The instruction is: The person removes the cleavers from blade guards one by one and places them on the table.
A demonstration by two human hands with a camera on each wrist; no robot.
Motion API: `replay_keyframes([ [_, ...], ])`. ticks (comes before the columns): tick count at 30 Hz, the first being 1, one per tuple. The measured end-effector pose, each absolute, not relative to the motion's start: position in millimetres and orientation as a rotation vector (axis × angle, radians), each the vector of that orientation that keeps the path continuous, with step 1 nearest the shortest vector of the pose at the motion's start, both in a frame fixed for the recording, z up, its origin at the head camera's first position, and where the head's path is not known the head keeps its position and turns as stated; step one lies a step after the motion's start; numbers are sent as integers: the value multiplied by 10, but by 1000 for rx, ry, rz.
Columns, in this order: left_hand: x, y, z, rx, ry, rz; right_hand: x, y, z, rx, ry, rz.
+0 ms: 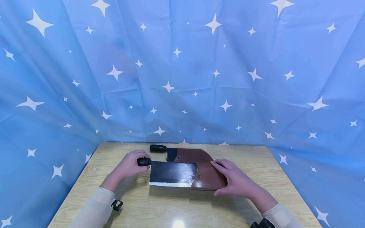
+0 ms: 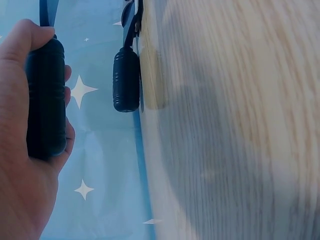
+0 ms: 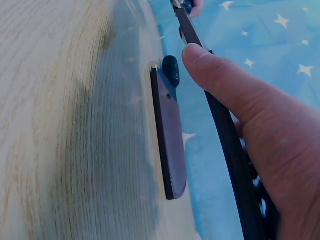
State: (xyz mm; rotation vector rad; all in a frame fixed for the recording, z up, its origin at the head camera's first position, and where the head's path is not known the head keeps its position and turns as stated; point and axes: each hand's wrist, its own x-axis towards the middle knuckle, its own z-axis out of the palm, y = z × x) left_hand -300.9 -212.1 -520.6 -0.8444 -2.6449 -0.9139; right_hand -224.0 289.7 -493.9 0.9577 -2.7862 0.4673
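A cleaver (image 1: 172,173) with a wide dark blade and bright cutting edge is held above the table. My left hand (image 1: 133,163) grips its black handle (image 2: 46,97), thumb along the top near the blade. The blade's far end is inside a brown leather sheath (image 1: 209,177), with much of the blade showing outside it. My right hand (image 1: 232,177) holds this sheath by its right end, thumb on one side and fingers on the other. Behind it, a second cleaver with a black handle (image 1: 158,148) lies on the table in its own brown sheath (image 1: 189,154).
The light wooden table (image 1: 159,210) stands against a blue curtain (image 1: 182,79) printed with white stars, which also hangs at both sides. In the head view the held cleaver partly covers the second sheath.
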Motion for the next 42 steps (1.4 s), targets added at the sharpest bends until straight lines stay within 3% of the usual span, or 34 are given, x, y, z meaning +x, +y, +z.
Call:
replay_keyframes([
  [42,-2953,-2235,-5215,-781,-2651,-976,-2216,3017,-4945,922,-2779,499],
])
